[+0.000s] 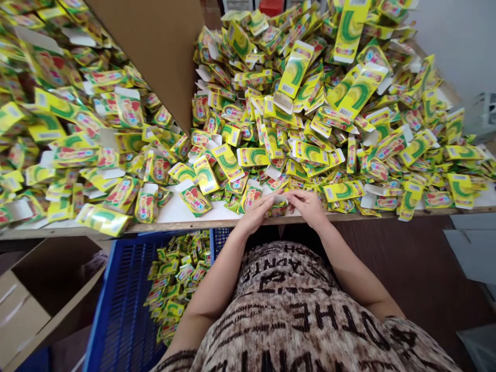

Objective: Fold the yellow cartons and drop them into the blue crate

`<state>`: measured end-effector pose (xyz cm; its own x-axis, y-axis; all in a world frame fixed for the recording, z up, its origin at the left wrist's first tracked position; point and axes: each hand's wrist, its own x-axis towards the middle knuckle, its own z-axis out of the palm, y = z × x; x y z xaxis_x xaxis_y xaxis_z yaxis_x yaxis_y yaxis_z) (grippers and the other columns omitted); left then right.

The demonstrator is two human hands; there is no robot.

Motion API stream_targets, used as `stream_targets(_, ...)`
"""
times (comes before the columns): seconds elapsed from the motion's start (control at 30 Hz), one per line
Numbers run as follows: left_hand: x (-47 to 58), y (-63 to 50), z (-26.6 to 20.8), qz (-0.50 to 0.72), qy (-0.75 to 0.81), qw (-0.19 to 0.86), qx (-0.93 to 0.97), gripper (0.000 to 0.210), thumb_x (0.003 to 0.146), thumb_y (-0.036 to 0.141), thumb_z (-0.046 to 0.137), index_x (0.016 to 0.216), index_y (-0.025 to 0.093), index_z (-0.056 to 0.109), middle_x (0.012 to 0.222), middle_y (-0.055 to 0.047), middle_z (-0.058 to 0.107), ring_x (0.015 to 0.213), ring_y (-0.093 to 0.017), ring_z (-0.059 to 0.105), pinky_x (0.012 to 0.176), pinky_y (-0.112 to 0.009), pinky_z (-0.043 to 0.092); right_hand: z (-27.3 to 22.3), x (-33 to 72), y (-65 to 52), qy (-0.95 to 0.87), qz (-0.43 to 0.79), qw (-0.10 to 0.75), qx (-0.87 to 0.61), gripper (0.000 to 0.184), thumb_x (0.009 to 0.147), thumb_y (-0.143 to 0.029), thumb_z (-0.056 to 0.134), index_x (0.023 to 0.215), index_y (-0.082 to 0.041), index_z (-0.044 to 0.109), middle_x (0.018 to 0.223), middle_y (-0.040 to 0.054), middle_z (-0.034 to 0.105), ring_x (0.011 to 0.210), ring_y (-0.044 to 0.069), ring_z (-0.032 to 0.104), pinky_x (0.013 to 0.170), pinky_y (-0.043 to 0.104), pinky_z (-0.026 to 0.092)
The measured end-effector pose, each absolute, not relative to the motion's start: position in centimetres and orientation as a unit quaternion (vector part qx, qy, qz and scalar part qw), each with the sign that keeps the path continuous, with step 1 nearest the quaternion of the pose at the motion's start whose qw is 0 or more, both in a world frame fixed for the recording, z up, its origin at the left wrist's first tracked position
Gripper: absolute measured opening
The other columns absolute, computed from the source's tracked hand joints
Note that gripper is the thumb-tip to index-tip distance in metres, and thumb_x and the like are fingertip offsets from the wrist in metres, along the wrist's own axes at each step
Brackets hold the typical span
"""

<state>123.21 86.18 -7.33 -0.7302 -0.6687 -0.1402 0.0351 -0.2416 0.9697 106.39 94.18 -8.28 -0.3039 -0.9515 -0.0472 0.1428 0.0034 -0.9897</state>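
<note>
Brown cardboard forms one open box (23,305) at far left, cut off by the edge of view, below the front edge of the worktop (168,211). Above it, yellow-and-green cartons (129,108) cover the worktop's left part, too many and too overlapped to count; their bright lettering is too small to read surely. One blue crate (116,310) sits below the front edge, holding uncountable small packets (174,274) and partly hidden by the left arm. One brown panel (155,46), its top cut off, stands among the cartons. At the front edge, the left hand (253,212) has a narrow grip on the left end of one small carton (279,208), mostly hidden by the fingers; the right hand (308,205) pinches its right end. Below, a patterned shirt (294,310) bears dark capitals broken by folds, "THE" among them. Rightward, the heap rises toward the far edge, several cartons showing barcodes too small to read. Pale boxes (470,253) lie below the worktop's right part, cut off at the edge of view.
</note>
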Motion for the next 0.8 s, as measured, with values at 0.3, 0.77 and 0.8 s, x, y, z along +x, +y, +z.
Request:
stream_targets(0.3, 122.6, 86.3, -6.7, -0.816, -0.464, 0.214, 0.269, 0.053, 0.073, 0.022, 0.081, 0.125, 0.022, 0.069, 0.126, -0.008, 0.069, 0.120, -0.023, 0.061, 0.108, -0.034, 0.042, -8.1, 106.4, 94.6, 0.463, -0.568, 0.600, -0.321, 0.024, 0.068, -0.033, 0.082, 0.086, -0.019, 0.075, 0.076, -0.0004, 0.065, 0.057, 0.008, 0.050, 0.049, 0.021, 0.036)
stream_targets(0.77, 120.8, 85.7, -7.9, -0.612, -0.571, 0.415, 0.357, 0.033, 0.074, 0.034, 0.082, 0.104, 0.021, 0.078, 0.100, -0.006, 0.078, 0.092, -0.018, 0.071, 0.090, -0.034, 0.055, -7.9, 106.5, 92.5, 0.549, -0.633, 0.415, -0.354, 0.033, 0.070, -0.049, 0.081, 0.088, -0.020, 0.081, 0.092, 0.0065, 0.078, 0.083, 0.021, 0.069, 0.073, 0.033, 0.057)
stream_targets(0.8, 120.8, 85.5, -7.7, -0.621, -0.571, 0.403, 0.354, 0.034, 0.073, 0.034, 0.083, 0.104, 0.021, 0.078, 0.098, -0.006, 0.078, 0.089, -0.018, 0.071, 0.088, -0.033, 0.056, -8.0, 106.5, 92.5, 0.553, -0.634, 0.407, -0.356, 0.032, 0.070, -0.048, 0.081, 0.087, -0.020, 0.081, 0.091, 0.0067, 0.078, 0.083, 0.021, 0.070, 0.077, 0.034, 0.058)
